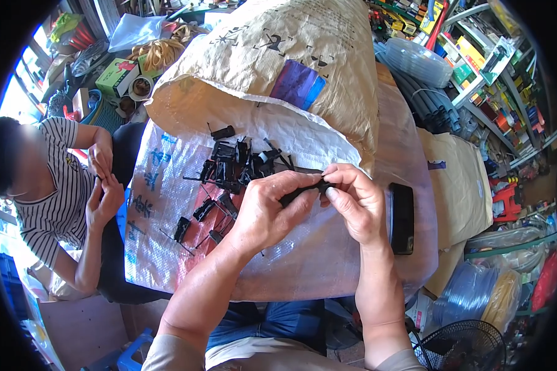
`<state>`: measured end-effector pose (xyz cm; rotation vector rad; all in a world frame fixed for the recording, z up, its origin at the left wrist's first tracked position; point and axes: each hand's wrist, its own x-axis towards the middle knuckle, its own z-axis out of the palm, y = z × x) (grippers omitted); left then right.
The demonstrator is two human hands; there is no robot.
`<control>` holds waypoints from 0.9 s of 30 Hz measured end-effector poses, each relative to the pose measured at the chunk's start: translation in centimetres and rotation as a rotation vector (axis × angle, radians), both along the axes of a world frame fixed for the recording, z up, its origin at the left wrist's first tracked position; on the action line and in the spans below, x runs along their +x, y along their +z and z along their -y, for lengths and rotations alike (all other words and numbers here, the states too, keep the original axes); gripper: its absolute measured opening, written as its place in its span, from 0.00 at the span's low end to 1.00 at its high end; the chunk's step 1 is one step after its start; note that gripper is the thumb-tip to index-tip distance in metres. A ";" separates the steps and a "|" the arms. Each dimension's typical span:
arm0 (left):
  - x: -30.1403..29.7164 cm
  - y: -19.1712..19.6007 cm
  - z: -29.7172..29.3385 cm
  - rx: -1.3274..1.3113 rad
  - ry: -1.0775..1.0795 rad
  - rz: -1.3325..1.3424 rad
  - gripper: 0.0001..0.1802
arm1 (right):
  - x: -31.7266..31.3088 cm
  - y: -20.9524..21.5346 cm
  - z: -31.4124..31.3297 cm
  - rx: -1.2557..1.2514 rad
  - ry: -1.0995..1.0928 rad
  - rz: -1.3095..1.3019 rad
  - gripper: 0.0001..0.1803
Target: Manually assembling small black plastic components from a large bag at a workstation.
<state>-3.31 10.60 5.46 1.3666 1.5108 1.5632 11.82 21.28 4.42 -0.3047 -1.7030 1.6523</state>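
Between my two hands is a small black plastic part (289,198), mostly covered by my fingers. My left hand (269,207) wraps round its body, thumb and forefinger pressed along it. The fingertips of my right hand (356,201) pinch its right end. Beyond my left hand lies a loose pile of similar black parts (229,162), some with thin rods sticking out. Several more black parts (182,229) lie scattered nearer me, left of my forearm. The pile sits at the mouth of a large brown paper sack (328,37) with a white lining.
A translucent woven sheet (161,260) covers the table. A black phone (401,219) lies right of my right hand. At the left sits another person (62,161) in a striped shirt, hands together. Shelves with tools (495,68), coiled clear tubing (418,62) and a fan (464,346) stand at the right.
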 end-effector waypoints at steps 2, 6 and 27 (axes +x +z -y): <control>0.0 0.0 0.0 0.004 0.014 -0.033 0.12 | 0.0 -0.2 0.1 -0.014 -0.009 0.004 0.07; 0.1 -0.5 -0.1 0.076 0.002 -0.083 0.12 | 0.1 -1.0 -0.4 -0.017 0.009 -0.019 0.06; 0.1 1.0 0.1 -0.232 -0.203 0.246 0.18 | 1.2 0.4 -0.8 0.087 -0.070 0.186 0.07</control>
